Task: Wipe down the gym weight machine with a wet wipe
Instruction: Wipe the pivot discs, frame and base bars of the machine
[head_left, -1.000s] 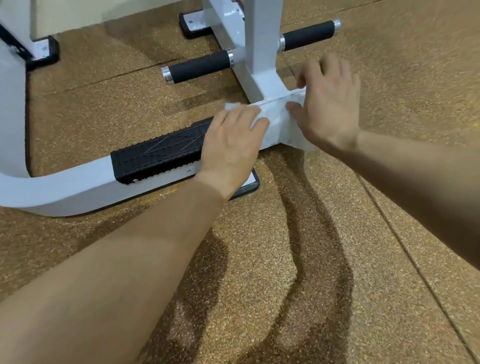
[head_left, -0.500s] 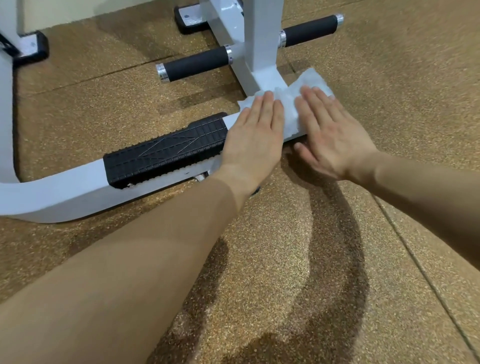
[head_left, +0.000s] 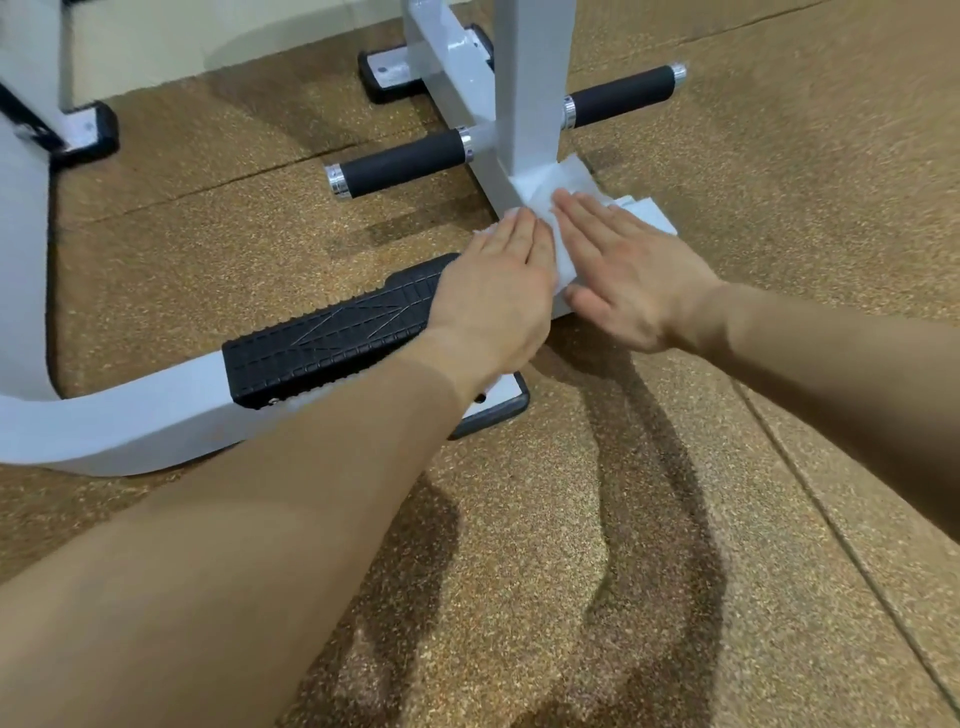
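Seen from above, two bare forearms reach down to the base of a white weight machine (head_left: 130, 421) on a speckled brown floor (head_left: 779, 208). A white wipe (head_left: 550, 192) lies draped over the low bar, right at the foot of the upright post (head_left: 530, 78). The left grip (head_left: 498, 291) and right grip (head_left: 634, 275) lie side by side on the wipe, both flat and wide with fingers straight, pressing rather than clasping. The left wrist covers the near end of a black ribbed pad (head_left: 332, 338) on the bar. Just behind the wipe, two black pegs (head_left: 400, 163) stick out either side of the post. A black-edged foot plate (head_left: 498, 400) shows under the left forearm. Arm shadows fall across the floor.
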